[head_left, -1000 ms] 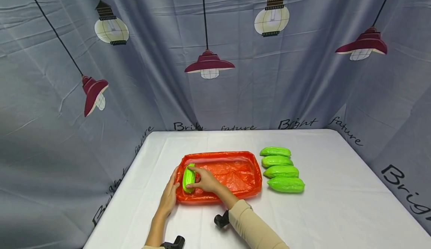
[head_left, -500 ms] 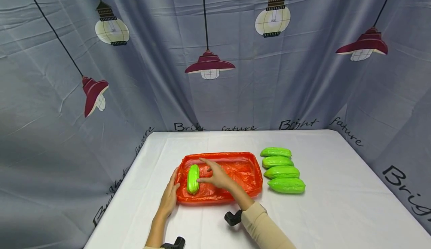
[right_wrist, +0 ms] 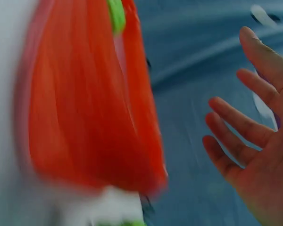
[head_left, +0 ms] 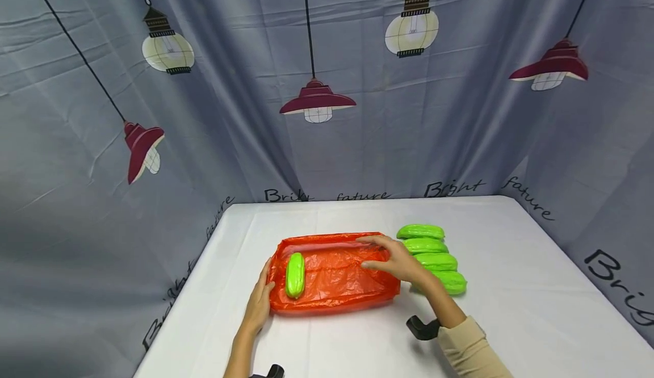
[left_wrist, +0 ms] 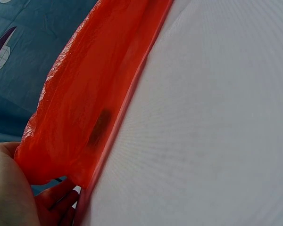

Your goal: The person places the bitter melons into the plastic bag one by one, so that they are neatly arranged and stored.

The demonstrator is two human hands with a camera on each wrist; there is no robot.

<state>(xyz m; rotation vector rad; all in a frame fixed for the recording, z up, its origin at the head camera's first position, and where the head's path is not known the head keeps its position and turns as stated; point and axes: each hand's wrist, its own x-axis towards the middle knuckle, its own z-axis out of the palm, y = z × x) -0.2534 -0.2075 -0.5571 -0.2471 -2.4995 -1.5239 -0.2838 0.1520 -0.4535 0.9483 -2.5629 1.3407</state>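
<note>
A bright green ridged gourd point(head_left: 295, 276), like a bitter gourd, lies lengthwise near the left end inside a red, film-like tray point(head_left: 334, 305). My left hand point(head_left: 258, 298) rests along the tray's left end, fingers straight against its outer side and thumb at the rim. In the left wrist view, that hand's fingers point(left_wrist: 61, 202) show just past the tray's end wall. With nothing in it, my right hand point(head_left: 395, 260) hovers over the tray's right end, its fingers spread. Beyond it lie several more green gourds point(head_left: 420, 231), partly covered by the hand and forearm.
A white cloth covers the table point(head_left: 511, 321). Behind and around it hangs a grey-blue curtain point(head_left: 357, 151) printed with lamps and lettering. Black camera mounts point(head_left: 424, 328) sit on both wrists.
The right hand has released the gourd in the tray's left end and moved right, towards the other gourds. That gourd shifted slightly right. The left hand stays at the tray's end.
</note>
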